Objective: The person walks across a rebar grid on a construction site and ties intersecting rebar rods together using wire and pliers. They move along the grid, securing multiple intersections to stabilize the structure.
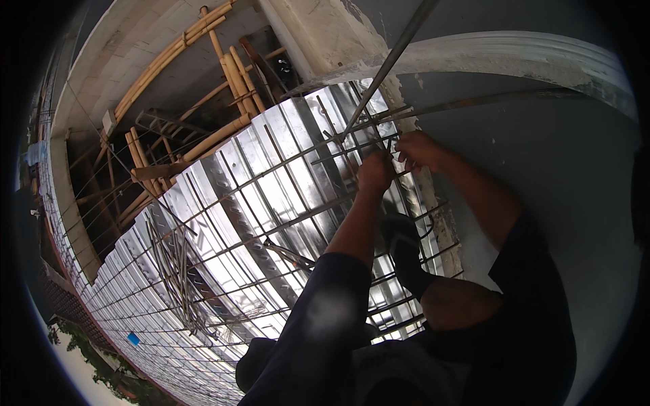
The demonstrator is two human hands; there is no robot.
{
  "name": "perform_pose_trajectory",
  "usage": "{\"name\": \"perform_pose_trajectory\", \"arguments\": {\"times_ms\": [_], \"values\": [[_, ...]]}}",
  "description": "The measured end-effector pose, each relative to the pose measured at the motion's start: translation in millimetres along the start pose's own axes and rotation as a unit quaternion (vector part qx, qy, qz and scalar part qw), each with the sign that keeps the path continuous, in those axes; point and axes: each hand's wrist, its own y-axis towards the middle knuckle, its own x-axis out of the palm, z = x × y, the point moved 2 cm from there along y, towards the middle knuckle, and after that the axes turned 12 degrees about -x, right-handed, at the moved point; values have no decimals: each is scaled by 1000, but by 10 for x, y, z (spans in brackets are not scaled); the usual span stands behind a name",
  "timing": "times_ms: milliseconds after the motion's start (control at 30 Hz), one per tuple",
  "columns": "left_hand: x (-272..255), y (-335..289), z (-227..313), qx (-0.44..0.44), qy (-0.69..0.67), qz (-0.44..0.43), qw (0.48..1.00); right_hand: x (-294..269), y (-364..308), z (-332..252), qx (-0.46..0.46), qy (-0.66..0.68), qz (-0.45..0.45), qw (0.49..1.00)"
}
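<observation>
My left hand is closed beside the steel reinforcing bars, close to the grey wall. What it grips is too small and dark to make out. Just right of it, my right hand has its fingers bent inward near the bar ends; anything in them is hidden. Thin dark pieces show between the two hands, too unclear to name. The bars cross in a grid above shiny corrugated metal decking. A long dark rod slants down to the grid just ahead of my hands.
A two-handled tool lies on the grid left of my forearm. Farther left are a bundle of loose thin rods and a small blue object. Bamboo poles stand in an opening beyond the decking. My shoe rests near the wall edge.
</observation>
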Motion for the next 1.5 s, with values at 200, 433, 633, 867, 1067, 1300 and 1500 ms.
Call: {"name": "perform_pose_trajectory", "arguments": {"times_ms": [200,433,633,867,1067,1300,1500], "values": [[-9,65,-54,30,-24,-34,999,187,266,467,-133,-139,70,979],[285,248,-356,138,15,0,990,158,360,563,-217,-149,2,965],[-57,57,-49,25,-22,-46,998,142,273,300,46,0,11,999],[35,77,-129,30,-61,-16,998,166,223,203,116,29,-6,993],[-292,-39,204,-113,48,-58,991,133,347,547,-57,-233,-39,970],[-158,220,31,-16,129,-61,990,445,266,383,-90,-430,45,897],[-358,35,43,70,89,-107,988,478,193,274,-64,-366,117,921]]}}
